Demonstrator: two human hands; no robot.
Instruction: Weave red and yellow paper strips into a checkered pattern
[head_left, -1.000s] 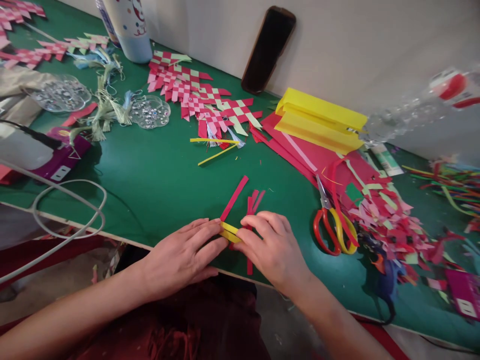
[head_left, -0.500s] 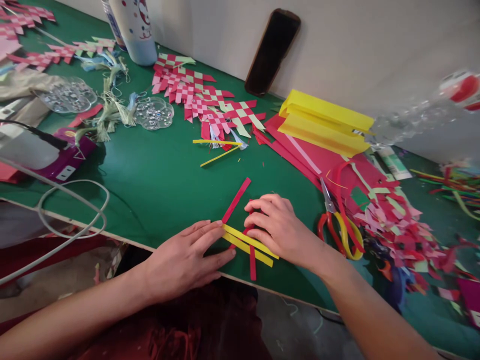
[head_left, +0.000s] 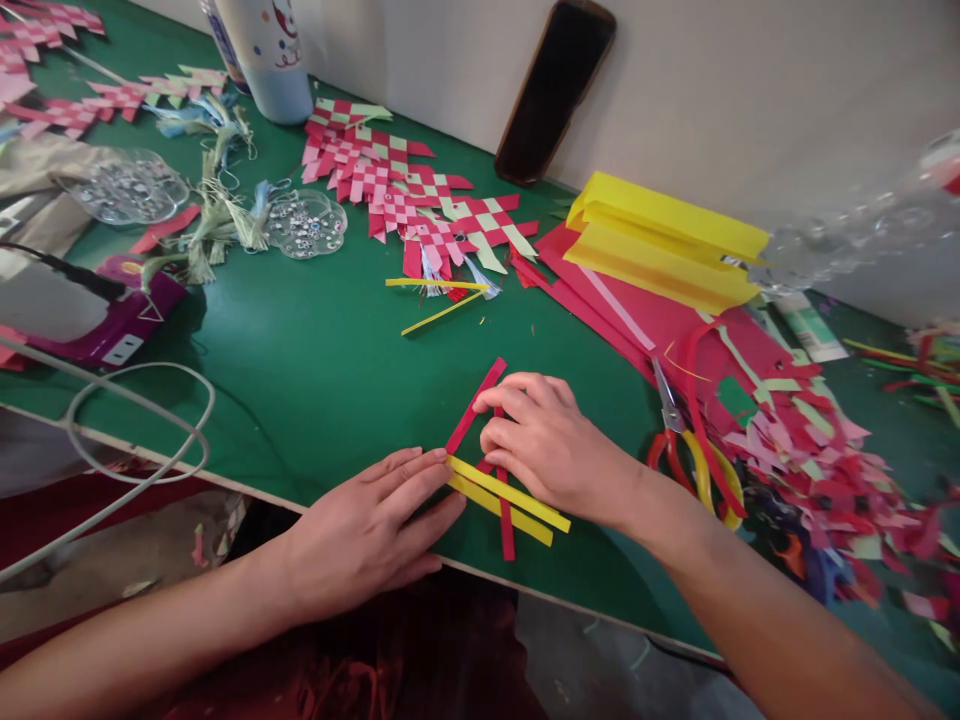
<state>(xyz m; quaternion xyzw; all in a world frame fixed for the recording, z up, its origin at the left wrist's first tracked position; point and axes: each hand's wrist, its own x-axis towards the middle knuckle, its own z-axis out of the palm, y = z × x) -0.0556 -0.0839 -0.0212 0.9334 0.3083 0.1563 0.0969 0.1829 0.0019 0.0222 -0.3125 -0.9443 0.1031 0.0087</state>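
The left hand (head_left: pixel 375 525) lies back upward at the table's near edge, fingers stretched and close together, the foremost fingertips on the left ends of two yellow strips (head_left: pixel 517 493); whether its thumb pinches from beneath cannot be seen. The yellow strips slant down to the right across a red strip (head_left: pixel 508 535). Another red strip (head_left: pixel 477 402) slants up and away beside the left fingertips. The right hand (head_left: pixel 555 440) arches over the upper end of the crossed strip, fingers bent and slightly separated; it hides whether they grip it.

Beyond, on the green table (head_left: pixel 330 370), two thin yellow strips (head_left: pixel 435 284) lie near checkered woven pieces (head_left: pixel 420 195). To the right, scissors (head_left: pixel 671 408) lie with a red ribbon (head_left: pixel 691 390) across their handles, next to heaped paper scraps (head_left: pixel 817 470). Folded yellow paper (head_left: pixel 667 245) rests over red sheets (head_left: pixel 630 290). Behind it stand a clear bottle (head_left: pixel 847 235), its red-and-white label blurred, and a white-and-green tube (head_left: pixel 814 325) whose print is illegible. A dark-screened phone (head_left: pixel 555 95) leans against the wall. Leftward are two bead trays (head_left: pixel 307 225), tassels (head_left: pixel 214 230), a purple device (head_left: pixel 142 310) with unreadable white marking, a looping white cable (head_left: pixel 75 530), and a bottle (head_left: pixel 277 75) printed with coloured dots.
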